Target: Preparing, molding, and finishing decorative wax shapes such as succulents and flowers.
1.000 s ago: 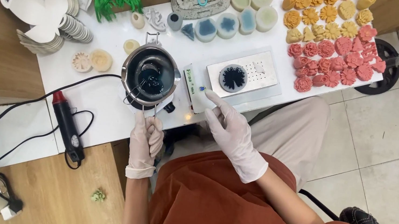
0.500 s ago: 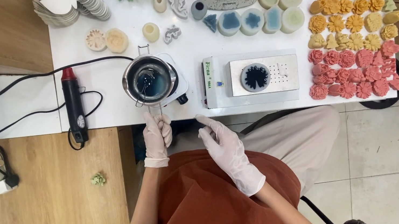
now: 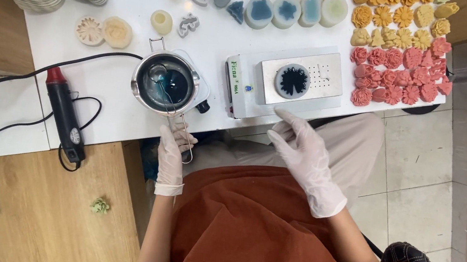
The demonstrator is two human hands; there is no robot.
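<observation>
Small steel melting pot (image 3: 165,82) with dark blue liquid and a metal spoon inside, standing on a white hot plate at the near edge of the white worktop (image 3: 134,5); wire handle (image 3: 181,135) gripped in the closed fingers (image 3: 180,138) of the gloved left hand (image 3: 171,155), pot just beyond those fingers. Gloved right hand (image 3: 304,156) open, fingers spread, empty, hovering just short of a white digital scale (image 3: 290,83) carrying one round dark blue mould. Compared with half a second earlier: right hand raised toward the scale, left grip unchanged. Left of the left fingers, a black heat gun (image 3: 65,114) with red tip and trailing cable. Far beyond the right fingers, rows of yellow and pink flower-shaped castings (image 3: 402,45), too many to count exactly; beside them four pale or blue round blocks.
</observation>
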